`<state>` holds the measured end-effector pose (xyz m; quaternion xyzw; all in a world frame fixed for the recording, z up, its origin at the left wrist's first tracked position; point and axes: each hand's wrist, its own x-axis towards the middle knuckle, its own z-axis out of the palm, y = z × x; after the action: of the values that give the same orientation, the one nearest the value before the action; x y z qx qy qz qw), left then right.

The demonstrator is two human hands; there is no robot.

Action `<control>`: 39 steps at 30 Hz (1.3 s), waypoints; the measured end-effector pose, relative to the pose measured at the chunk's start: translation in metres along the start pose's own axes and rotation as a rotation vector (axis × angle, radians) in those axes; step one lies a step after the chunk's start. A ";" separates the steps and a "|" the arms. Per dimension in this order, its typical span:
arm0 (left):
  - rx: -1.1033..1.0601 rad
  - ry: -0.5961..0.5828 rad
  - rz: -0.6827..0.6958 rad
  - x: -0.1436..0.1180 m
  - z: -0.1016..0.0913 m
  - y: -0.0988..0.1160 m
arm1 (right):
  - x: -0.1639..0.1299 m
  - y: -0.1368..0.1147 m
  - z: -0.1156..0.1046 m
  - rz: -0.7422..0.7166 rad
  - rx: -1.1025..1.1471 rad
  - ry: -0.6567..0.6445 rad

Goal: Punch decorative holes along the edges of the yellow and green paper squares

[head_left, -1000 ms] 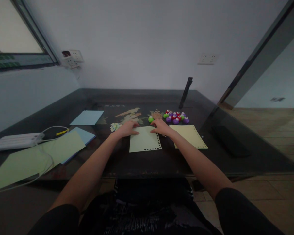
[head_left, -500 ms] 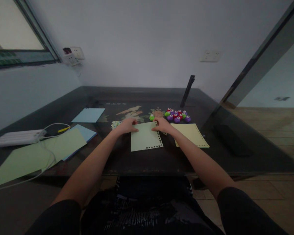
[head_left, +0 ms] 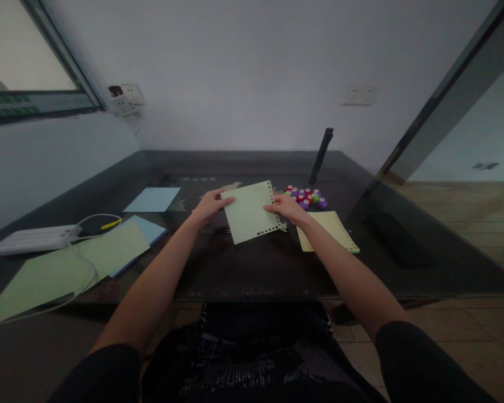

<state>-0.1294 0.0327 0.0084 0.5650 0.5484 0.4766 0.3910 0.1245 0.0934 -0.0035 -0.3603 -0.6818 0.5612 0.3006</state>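
Two bare forearms ran from the sleeves to the hands, left hand [head_left: 210,205] at about 11 o'clock, right hand [head_left: 288,209] at about 1 o'clock. Sleeves [head_left: 420,364] were black, short, ending near the elbows; the cuffs looked plain, with no visible markings. No rings, watch or bracelets could be made out. At 6 o'clock, the lap [head_left: 252,358] was covered in dark cloth with a faint pale pattern, too dim to read.
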 end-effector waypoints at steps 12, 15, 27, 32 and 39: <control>0.062 -0.301 -0.014 -0.009 0.031 -0.008 | 0.003 -0.002 -0.010 -0.113 0.155 0.216; 0.091 -0.333 -0.005 -0.013 0.033 -0.005 | 0.003 -0.002 -0.009 -0.137 0.172 0.229; -0.018 -0.348 -0.021 -0.018 0.039 0.004 | 0.007 -0.006 -0.009 -0.189 0.209 0.320; -0.079 -0.145 -0.011 -0.009 0.032 -0.002 | 0.011 0.002 -0.015 -0.182 0.013 0.393; -0.204 -0.022 -0.021 -0.010 0.034 0.002 | 0.023 0.022 0.004 -0.375 -0.714 0.251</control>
<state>-0.0951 0.0257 0.0006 0.5215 0.4986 0.5197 0.4575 0.1115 0.1127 -0.0259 -0.3772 -0.8452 0.1772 0.3345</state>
